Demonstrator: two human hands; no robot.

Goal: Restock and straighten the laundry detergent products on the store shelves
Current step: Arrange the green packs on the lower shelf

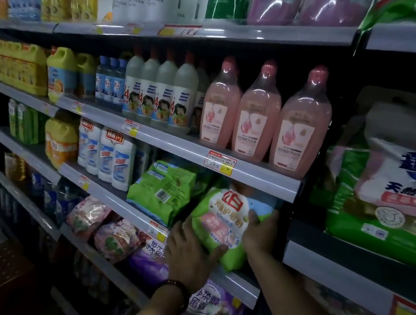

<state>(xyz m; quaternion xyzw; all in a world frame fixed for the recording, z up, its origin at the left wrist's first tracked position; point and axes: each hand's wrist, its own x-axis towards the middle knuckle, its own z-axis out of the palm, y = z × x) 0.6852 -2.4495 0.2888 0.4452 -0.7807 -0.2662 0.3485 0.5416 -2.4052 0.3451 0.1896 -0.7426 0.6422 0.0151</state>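
The green bag [220, 219] of washing powder is at the right end of the shelf [233, 283]. Its lower part is over the front edge and its top is just under the shelf that carries the pink bottles [256, 118]. Both hands hold it. The left hand [190, 252] grips the lower left corner with the thumb laid across the front. The right hand [260, 232] holds the right side, and its fingers go behind the bag, where I cannot see them. I judge that the bag is a soft plastic pouch with loose powder inside, so it is rather heavy for its size and will sag and change its shape when lifted by one corner. The film looks smooth and glossy, so it may slip through a light pinch. It is better to take it at two opposite sides, low, with one palm supporting the bottom. It is not fragile, but a sharp shelf edge could tear the film. A second green bag [161, 191] stands just beside it on the left, so the space for sliding it in is narrow.
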